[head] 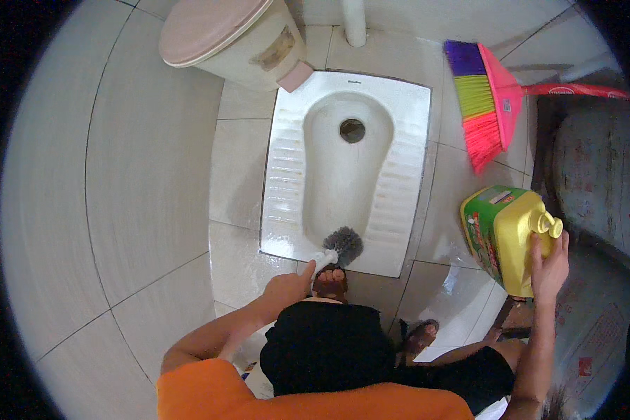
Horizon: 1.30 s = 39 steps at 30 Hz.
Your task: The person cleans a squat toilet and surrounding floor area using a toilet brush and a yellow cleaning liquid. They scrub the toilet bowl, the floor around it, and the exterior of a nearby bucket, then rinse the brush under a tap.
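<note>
My left hand (289, 287) grips the white handle of a toilet brush (345, 245), its forefinger stretched along the handle. The grey bristle head is over the near end of a white ceramic squat toilet (349, 184), above my sandalled foot. On the right, my right hand (551, 270) holds a large yellow plastic jug (514, 231) with a green label by its handle side, close to the pump cap. The jug is tilted; whether its base touches the floor I cannot tell. The toilet's drain hole (352, 130) shows at the far end of the bowl.
A lidded cream pedal bin (241, 58) stands at the toilet's far left corner. A broom (483, 102) with multicoloured bristles lies at far right. A white pipe (354, 23) rises behind. Grey printed sacks (598, 173) line the right side. The floor tiles (236, 262) look wet.
</note>
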### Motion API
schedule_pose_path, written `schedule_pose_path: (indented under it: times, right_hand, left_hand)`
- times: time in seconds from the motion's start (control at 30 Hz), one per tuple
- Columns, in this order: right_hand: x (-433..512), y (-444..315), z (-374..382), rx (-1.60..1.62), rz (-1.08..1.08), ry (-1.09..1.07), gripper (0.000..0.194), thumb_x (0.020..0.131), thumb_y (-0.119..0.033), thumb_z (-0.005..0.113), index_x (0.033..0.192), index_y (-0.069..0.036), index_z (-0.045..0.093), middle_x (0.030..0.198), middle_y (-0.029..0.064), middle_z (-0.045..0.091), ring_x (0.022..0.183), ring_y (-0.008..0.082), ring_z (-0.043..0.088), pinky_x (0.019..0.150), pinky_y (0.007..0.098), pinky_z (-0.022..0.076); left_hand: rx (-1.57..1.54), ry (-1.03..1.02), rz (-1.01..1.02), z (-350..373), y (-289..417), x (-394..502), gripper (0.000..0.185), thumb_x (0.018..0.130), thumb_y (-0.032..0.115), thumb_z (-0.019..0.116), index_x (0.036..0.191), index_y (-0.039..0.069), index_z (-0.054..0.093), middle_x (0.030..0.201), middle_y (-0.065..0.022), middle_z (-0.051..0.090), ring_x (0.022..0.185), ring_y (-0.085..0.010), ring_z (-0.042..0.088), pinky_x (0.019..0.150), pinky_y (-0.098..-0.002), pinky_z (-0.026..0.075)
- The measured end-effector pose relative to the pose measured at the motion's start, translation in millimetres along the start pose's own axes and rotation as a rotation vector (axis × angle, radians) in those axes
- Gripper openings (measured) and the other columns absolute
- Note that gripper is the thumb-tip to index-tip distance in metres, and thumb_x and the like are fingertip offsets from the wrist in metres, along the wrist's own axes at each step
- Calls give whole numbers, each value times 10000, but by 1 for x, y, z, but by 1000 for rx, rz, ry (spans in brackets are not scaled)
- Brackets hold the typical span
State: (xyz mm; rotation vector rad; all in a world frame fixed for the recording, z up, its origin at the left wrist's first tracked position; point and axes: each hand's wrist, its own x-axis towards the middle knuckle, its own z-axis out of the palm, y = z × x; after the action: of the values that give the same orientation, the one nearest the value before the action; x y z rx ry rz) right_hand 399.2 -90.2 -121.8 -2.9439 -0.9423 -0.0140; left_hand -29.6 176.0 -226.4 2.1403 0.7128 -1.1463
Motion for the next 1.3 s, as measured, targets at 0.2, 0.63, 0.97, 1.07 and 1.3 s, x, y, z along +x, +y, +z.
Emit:
schedule_pose_path:
  times: [0.2, 0.63, 0.97, 1.07, 1.3]
  right_hand:
    - [-1, -5, -4, 51, -39, 79, 429, 876, -340, 601, 1171, -34, 545, 1153, 147, 558, 886, 380, 624, 709, 431, 518]
    - [5, -1, -6, 65, 36, -8, 433, 851, -385, 612, 1115, -49, 543, 1160, 131, 548, 856, 354, 636, 680, 429, 530]
    - [4, -1, -5, 71, -5, 11, 425, 863, -395, 596, 1105, -50, 543, 1125, 126, 560, 846, 359, 633, 679, 429, 528]
    - [4, 1, -7, 75, -9, -9, 435, 866, -406, 594, 1113, -52, 542, 1127, 126, 558, 849, 360, 634, 683, 429, 529]
    - [5, 2, -7, 88, 25, -37, 445, 850, -420, 608, 1111, -67, 538, 1143, 102, 545, 841, 349, 641, 677, 439, 531]
  left_hand:
    - [504, 60, 24, -74, -62, 34, 574, 875, 116, 479, 1430, 164, 344, 768, -140, 656, 686, -318, 661, 588, -466, 510]
    - [807, 209, 70, -113, -36, 109, 460, 894, 154, 453, 1350, 96, 459, 738, -110, 673, 628, -269, 666, 532, -449, 512]
    - [613, 521, -62, -141, -35, 195, 173, 889, 173, 464, 993, 59, 540, 736, -146, 675, 675, -306, 684, 588, -445, 539]
    - [607, 564, -118, -163, -15, 213, 217, 885, 178, 495, 1055, 49, 538, 798, -153, 685, 716, -321, 689, 594, -446, 545]
    - [715, 92, 12, -33, -13, 97, 364, 872, 162, 472, 1202, 15, 520, 733, -197, 677, 658, -334, 684, 596, -498, 536]
